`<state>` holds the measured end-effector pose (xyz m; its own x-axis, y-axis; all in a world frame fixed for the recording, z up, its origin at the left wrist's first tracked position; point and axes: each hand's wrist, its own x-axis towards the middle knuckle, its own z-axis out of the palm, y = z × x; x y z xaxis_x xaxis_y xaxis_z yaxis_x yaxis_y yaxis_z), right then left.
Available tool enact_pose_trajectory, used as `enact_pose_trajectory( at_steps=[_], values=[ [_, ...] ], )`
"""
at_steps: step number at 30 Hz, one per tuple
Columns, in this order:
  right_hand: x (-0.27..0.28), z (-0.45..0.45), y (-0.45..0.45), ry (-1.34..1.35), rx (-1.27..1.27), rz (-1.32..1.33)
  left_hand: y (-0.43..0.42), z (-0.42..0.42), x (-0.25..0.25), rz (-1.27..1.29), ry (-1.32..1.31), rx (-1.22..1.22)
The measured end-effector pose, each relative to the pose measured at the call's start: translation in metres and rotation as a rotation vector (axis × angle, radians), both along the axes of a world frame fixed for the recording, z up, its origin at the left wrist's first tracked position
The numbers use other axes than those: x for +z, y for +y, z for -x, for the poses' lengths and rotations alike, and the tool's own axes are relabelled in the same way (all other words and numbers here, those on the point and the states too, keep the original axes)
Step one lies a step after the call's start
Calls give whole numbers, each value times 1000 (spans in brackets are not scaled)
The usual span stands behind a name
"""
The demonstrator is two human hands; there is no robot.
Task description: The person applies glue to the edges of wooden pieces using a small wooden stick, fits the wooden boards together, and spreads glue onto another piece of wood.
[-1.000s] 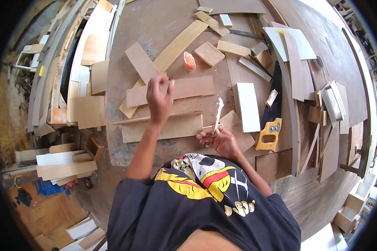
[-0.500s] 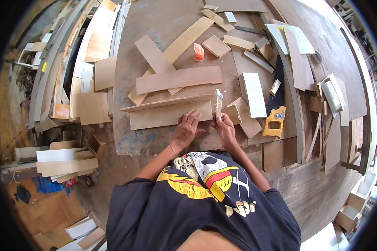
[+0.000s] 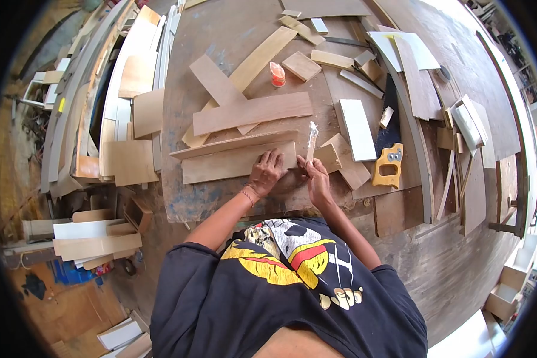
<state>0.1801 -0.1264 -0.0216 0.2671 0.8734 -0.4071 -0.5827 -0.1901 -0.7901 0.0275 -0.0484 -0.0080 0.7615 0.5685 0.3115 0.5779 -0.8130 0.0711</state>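
Two thin wooden boards meet along their length on the workbench: a flat board (image 3: 221, 166) nearer me, and a narrow board (image 3: 232, 144) standing on edge along its far side. My left hand (image 3: 267, 174) grips the flat board near its right end, fingers bent over the top and thumb by the near edge. Just past that end, my right hand (image 3: 318, 182) pinches a small wooden stick (image 3: 311, 146) held upright. White paste coats the stick's upper end. The right fingertips are close to the board's end; whether they touch it I cannot tell.
Beyond the boards lie crossed planks (image 3: 253, 113) and a small red-and-white tub (image 3: 277, 74). To the right are wood blocks (image 3: 347, 164), a white panel (image 3: 358, 130) and a handsaw (image 3: 388, 165) with a yellow handle. Stacked panels (image 3: 131, 158) line the left side.
My left fingers have curled more around the flat board's right end. My right hand has moved slightly left towards that end, still holding the stick. The whole view has shifted a little.
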Motion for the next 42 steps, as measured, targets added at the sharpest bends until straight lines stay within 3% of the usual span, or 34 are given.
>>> enact_pose_trajectory(
  at_steps=[6,8,15,18,20,23,28,42],
  values=[
    [1,10,7,18,-32,-21,1,0,1,-63,-59,-25],
    [3,13,9,302,-77,-60,1,0,5,1,-28,-21],
    [12,15,9,280,-102,-192,7,-7,23,-91,20,66],
    [20,13,6,127,-97,-247,13,-6,23,-104,-45,34],
    [24,7,3,-189,-127,-223,12,-3,29,-112,-88,30],
    [32,6,-6,-371,-141,-219,6,4,49,-87,-184,42],
    [14,7,-4,-375,-132,-246,-1,10,63,-48,-262,47],
    [49,18,13,-602,-131,-368,-7,29,84,-77,-382,123]
  ],
)
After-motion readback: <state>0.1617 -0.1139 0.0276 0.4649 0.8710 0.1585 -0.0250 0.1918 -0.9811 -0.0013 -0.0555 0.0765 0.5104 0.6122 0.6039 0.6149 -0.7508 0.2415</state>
